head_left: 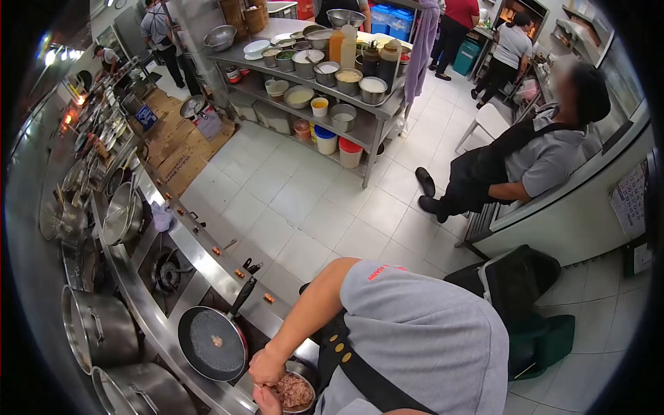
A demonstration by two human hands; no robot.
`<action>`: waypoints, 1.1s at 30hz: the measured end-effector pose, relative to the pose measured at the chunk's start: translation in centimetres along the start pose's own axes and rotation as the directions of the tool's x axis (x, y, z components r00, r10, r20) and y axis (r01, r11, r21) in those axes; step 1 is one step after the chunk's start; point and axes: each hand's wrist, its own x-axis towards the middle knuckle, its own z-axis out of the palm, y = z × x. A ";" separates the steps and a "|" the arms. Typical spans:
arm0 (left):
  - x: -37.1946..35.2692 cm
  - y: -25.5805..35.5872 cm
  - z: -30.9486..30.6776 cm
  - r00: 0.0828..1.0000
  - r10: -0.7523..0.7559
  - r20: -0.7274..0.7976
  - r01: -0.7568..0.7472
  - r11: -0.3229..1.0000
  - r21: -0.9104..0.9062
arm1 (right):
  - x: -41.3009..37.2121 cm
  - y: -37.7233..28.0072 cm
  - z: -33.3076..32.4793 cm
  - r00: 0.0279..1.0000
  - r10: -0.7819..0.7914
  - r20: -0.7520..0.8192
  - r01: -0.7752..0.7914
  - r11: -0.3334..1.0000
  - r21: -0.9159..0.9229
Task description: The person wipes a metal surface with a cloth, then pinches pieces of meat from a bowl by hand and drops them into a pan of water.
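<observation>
My right hand (268, 365) is closed in a fist above the edge of a metal pot (309, 377) filled with pinkish, shredded or minced meat (294, 391). Whatever is in that fist is hidden. Just below it, at the pot's near rim, my left hand (266, 401) is partly cut off by the frame's bottom edge. Its fingers look closed, and what they hold is too small to name. Beside my hands, a black frying pan (197, 353) rests on the stove, with a small pale lump (217, 341) in bubbly clear liquid.
Tall steel stockpots (104, 332) stand behind the stove's front ledge, with a bare burner (168, 271) farther along. A steel prep table (391, 107) holds tubs and sauce bottles. A person in a black apron (512, 162) leans at the right, near a dark bin (522, 277).
</observation>
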 end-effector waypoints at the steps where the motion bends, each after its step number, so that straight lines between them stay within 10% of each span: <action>1: 0.1 0.1 -0.1 1.000 -0.003 0.009 0.003 1.000 0.019 | -0.1 0.0 -0.1 1.000 -0.002 0.006 0.002 1.000 -0.009; 13: -0.7 0.6 -1.3 1.000 0.008 0.030 -0.011 0.995 0.094 | 1.9 -1.4 -0.4 0.996 0.007 -0.084 -0.006 1.000 0.019; 33: -2.4 0.2 -2.8 0.986 0.151 0.067 -0.162 0.964 0.210 | 6.6 -0.9 1.5 0.954 -0.003 0.300 0.119 0.921 -0.370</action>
